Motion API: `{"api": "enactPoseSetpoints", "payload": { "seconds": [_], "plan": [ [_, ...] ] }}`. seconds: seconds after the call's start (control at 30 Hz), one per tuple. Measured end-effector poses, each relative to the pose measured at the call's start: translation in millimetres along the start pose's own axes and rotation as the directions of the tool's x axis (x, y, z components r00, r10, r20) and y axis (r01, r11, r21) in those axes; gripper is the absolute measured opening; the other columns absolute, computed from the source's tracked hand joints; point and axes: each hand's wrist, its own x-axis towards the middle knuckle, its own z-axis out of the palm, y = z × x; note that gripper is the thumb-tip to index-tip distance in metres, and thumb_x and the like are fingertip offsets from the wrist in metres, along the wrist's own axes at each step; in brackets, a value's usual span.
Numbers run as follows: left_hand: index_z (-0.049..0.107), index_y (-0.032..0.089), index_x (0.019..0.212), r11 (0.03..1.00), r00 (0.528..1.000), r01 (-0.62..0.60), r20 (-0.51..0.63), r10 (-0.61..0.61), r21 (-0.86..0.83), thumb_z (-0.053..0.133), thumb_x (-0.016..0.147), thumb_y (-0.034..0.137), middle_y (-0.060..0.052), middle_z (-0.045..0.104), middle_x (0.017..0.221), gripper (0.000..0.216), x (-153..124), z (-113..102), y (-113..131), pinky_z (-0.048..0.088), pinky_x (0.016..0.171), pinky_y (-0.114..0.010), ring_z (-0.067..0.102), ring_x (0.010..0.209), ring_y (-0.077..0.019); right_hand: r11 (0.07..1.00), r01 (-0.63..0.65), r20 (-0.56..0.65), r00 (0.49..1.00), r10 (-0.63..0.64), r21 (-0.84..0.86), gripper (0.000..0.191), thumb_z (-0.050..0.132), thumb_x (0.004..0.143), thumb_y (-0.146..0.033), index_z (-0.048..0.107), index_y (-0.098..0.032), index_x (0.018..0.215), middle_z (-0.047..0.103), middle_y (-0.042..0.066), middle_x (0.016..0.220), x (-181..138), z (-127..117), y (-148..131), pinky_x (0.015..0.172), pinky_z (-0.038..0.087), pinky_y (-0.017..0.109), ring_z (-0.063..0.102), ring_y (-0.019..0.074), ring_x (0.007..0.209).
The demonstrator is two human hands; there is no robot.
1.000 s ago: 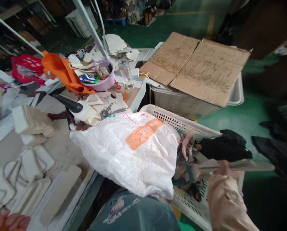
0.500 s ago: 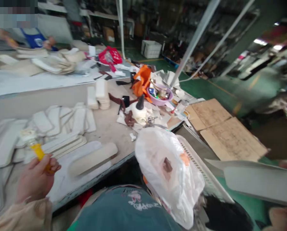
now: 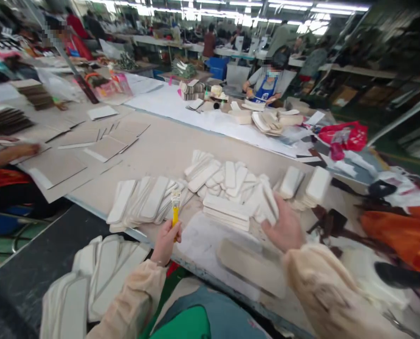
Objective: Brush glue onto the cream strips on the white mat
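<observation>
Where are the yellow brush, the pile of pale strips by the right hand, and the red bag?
yellow brush [image 3: 175,215]: head view, on its yellow handle.
pile of pale strips [image 3: 225,206]: head view, on a top strip.
red bag [image 3: 347,134]: head view, on its middle.

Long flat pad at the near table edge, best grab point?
Probably mid-length on the long pad, pinched across its narrow width from above: it lies flat on the table, both long edges free. The right hand is nearest; the left hand holds a brush.

The worktable [image 3: 167,150] bears heaps of pale insole pieces [image 3: 227,207] and grey card sheets [image 3: 104,147].
</observation>
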Motion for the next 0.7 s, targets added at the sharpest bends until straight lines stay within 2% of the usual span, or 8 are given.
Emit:
{"api": "enactPoseSetpoints", "payload": {
  "seconds": [0.07,0.13,0.2,0.3,0.43,0.53,0.63,0.7],
  "plan": [
    [0.049,0.018,0.077,1.0,0.999,0.015,-0.049,-0.016,-0.015,0.068,0.075,0.05,0.007,0.049,0.058,0.037,2,-12,-1,0.036,0.049,-0.02,0.042,0.048,-0.0067,0.996,0.074,0.156,0.986,-0.065,-0.057,0.079,0.07,0.073,-0.024,0.038,-0.016,0.145,0.055,0.015,0.126,47,71,-20,0.102,0.043,0.041,0.053,0.0298,0.117],
    [0.051,0.018,0.08,0.999,0.996,0.028,-0.079,-0.03,-0.028,0.068,0.075,0.051,0.007,0.048,0.058,0.038,5,-21,-2,0.036,0.049,-0.02,0.042,0.048,-0.0071,0.982,0.131,0.344,0.936,-0.079,-0.132,0.083,0.068,0.071,-0.022,0.035,-0.011,0.146,0.056,0.017,0.121,78,129,-41,0.099,0.043,0.042,0.053,0.0317,0.115],
    [0.052,0.018,0.082,0.999,0.996,0.034,-0.086,-0.036,-0.022,0.068,0.076,0.052,0.006,0.048,0.059,0.038,8,-28,-4,0.036,0.05,-0.021,0.041,0.049,-0.0077,0.965,0.173,0.489,0.87,-0.055,-0.198,0.084,0.067,0.071,-0.021,0.033,-0.011,0.147,0.054,0.018,0.122,94,171,-58,0.095,0.044,0.042,0.052,0.0324,0.112],
    [0.054,0.018,0.084,0.998,0.994,0.063,-0.091,-0.063,-0.004,0.068,0.076,0.054,0.006,0.048,0.059,0.04,12,-34,-7,0.035,0.05,-0.021,0.041,0.05,-0.0088,0.946,0.233,0.599,0.799,-0.054,-0.226,0.083,0.066,0.07,-0.017,0.035,-0.013,0.147,0.054,0.019,0.125,103,212,-75,0.094,0.043,0.042,0.051,0.0328,0.113],
    [0.053,0.019,0.077,0.995,0.992,0.1,-0.076,-0.098,0.029,0.067,0.077,0.055,0.005,0.047,0.058,0.039,20,-30,-8,0.035,0.051,-0.022,0.041,0.051,-0.0096,0.945,0.28,0.67,0.736,-0.097,-0.17,0.087,0.069,0.066,-0.016,0.037,-0.016,0.147,0.055,0.018,0.128,109,246,-89,0.092,0.043,0.042,0.051,0.0325,0.115],
    [0.055,0.019,0.078,0.993,0.993,0.11,-0.044,-0.108,0.053,0.067,0.077,0.056,0.005,0.048,0.057,0.038,30,-19,-9,0.035,0.051,-0.023,0.042,0.051,-0.0103,0.95,0.29,0.684,0.717,-0.134,-0.119,0.098,0.076,0.062,-0.021,0.032,-0.014,0.149,0.044,0.019,0.143,109,257,-94,0.104,0.036,0.046,0.041,0.0342,0.13],
    [0.057,0.019,0.085,0.99,0.993,0.116,0.026,-0.118,0.075,0.066,0.078,0.056,0.005,0.049,0.058,0.038,43,-3,-7,0.036,0.051,-0.023,0.043,0.051,-0.0106,0.961,0.272,0.672,0.722,-0.165,-0.057,0.104,0.08,0.061,-0.032,0.031,-0.014,0.15,0.029,0.018,0.155,100,249,-87,0.115,0.02,0.051,0.023,0.0344,0.142],
    [0.056,0.019,0.085,0.989,0.989,0.119,0.08,-0.126,0.085,0.065,0.078,0.054,0.005,0.049,0.059,0.037,49,12,-4,0.036,0.051,-0.023,0.043,0.052,-0.0101,0.968,0.247,0.637,0.739,-0.221,0.048,0.093,0.077,0.067,-0.035,0.035,-0.016,0.148,0.031,0.016,0.154,88,233,-74,0.115,0.022,0.049,0.025,0.0311,0.142]
  ]
}}
